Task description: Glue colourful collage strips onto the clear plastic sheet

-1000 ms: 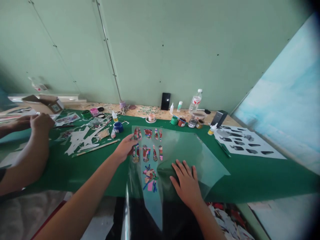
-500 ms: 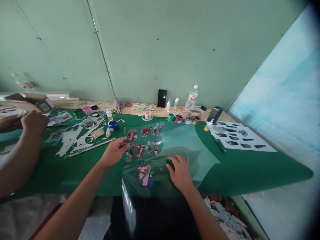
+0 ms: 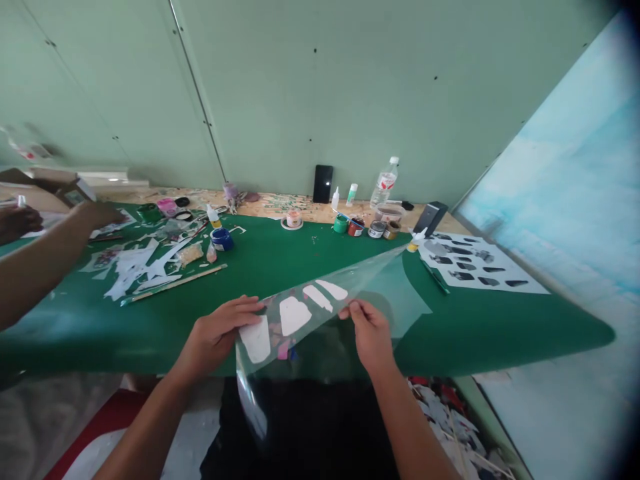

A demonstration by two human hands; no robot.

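A clear plastic film point(image 3: 370, 270) lies on the green tabletop, its far part folded back towards me. On the folded part, white backs of cut-out pieces point(image 3: 295, 315) face up. My left hand point(image 3: 220, 332) rests at the left end of the fold, fingers stretched over the film beside the leftmost white piece. With thumb and fingers, my right hand point(image 3: 369, 327) pinches the film near the right-hand white pieces. Beneath the fold, a multicoloured collage piece point(image 3: 283, 351) shows only in part.
Paint jars point(image 3: 356, 227) and a water bottle point(image 3: 385, 183) stand at the back. A printed sheet point(image 3: 483, 265) lies right. Paper scraps point(image 3: 131, 267), a wooden stick point(image 3: 175, 285) and a blue jar point(image 3: 221, 239) are left. Another person's arm point(image 3: 45, 257) reaches in there.
The film's far part has been turned over towards me, so white backs replace the coloured faces. My left hand has moved nearer; my right hand has gone from resting on the film to pinching it.
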